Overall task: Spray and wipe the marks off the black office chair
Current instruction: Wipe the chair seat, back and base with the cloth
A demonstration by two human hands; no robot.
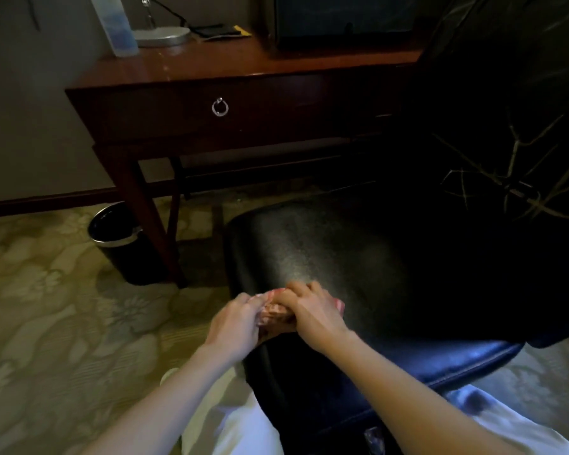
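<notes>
Head: cloth on chair between left grip and right grip.

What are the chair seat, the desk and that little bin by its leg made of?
Chair seat: probably leather or faux leather, black, pebbled grain with a soft sheen. Desk: seemingly wood, dark reddish, glossy varnish reflecting light. Bin: black body with a shiny, likely metal rim; body material unclear.
</notes>
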